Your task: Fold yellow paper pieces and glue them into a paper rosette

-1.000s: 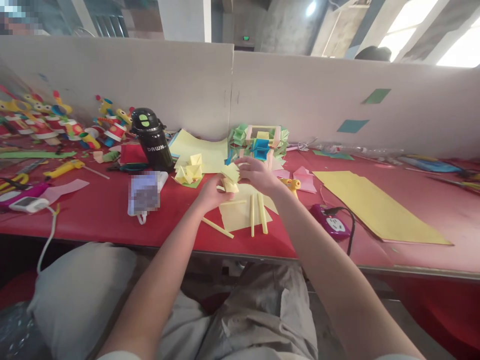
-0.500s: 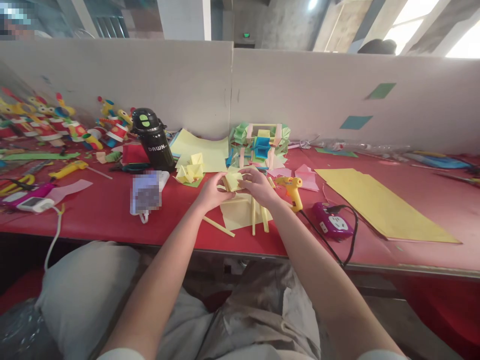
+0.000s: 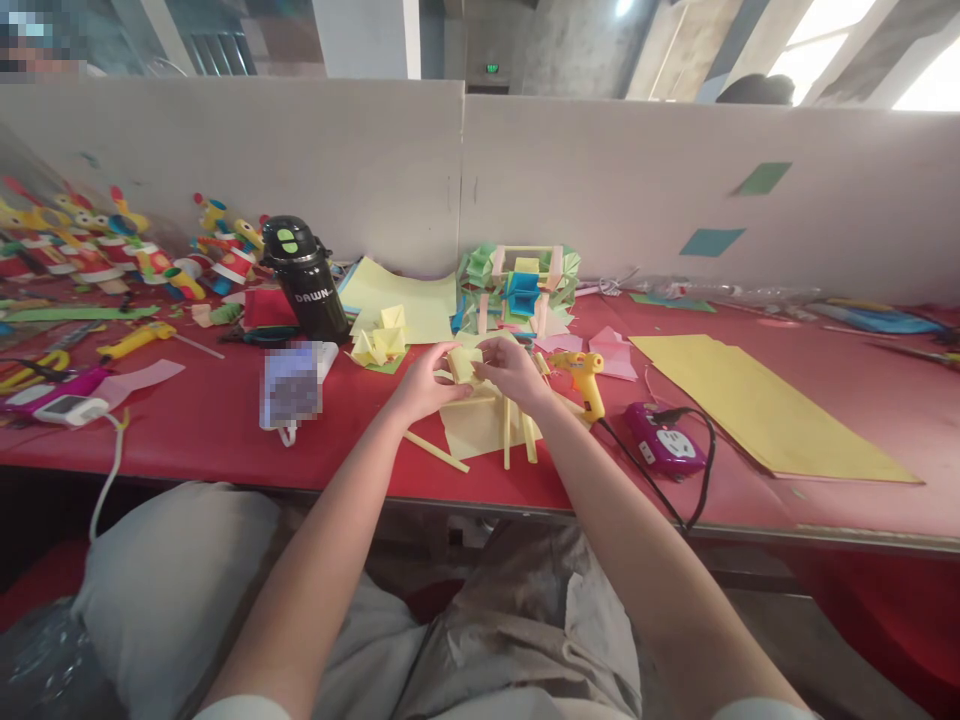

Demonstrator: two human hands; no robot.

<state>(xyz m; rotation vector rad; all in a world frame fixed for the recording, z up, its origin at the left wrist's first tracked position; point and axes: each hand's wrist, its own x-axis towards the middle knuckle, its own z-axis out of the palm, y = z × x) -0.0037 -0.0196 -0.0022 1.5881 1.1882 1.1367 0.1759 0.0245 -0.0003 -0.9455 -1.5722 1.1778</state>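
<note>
my left hand (image 3: pixel 421 385) and my right hand (image 3: pixel 512 368) meet over the middle of the desk (image 3: pixel 210 425), a little back from its front edge. both have their fingers curled in on a small folded yellow piece (image 3: pixel 463 363), pinched between them, the left from one side and the right from the other. the piece is up off the desk, above a pale yellow sheet (image 3: pixel 472 428) that lies flat under my hands. on and beside that sheet lie thin yellow sticks (image 3: pixel 436 453), some upright in the view, one slanting out toward the front edge.

just to the right of my right hand lies a yellow glue gun (image 3: pixel 586 379), its black cord running to a purple socket block (image 3: pixel 663 445) nearer the front edge. further right a big yellow sheet (image 3: pixel 757 405) lies flat, reaching toward the right end of the desk. behind my hands, near the back edge against the divider (image 3: pixel 600 190), stands a paper frame (image 3: pixel 520 283) in green, pink and blue. left of it are more folded yellow bits (image 3: pixel 379 343) on a curled yellow sheet, then a black flask (image 3: pixel 304 279). at the back left corner stands a row of bright paper toys (image 3: pixel 97 245). near the left end lie a yellow tool (image 3: pixel 135 338) and a white cable (image 3: pixel 103 480) hanging over the front edge.
</note>
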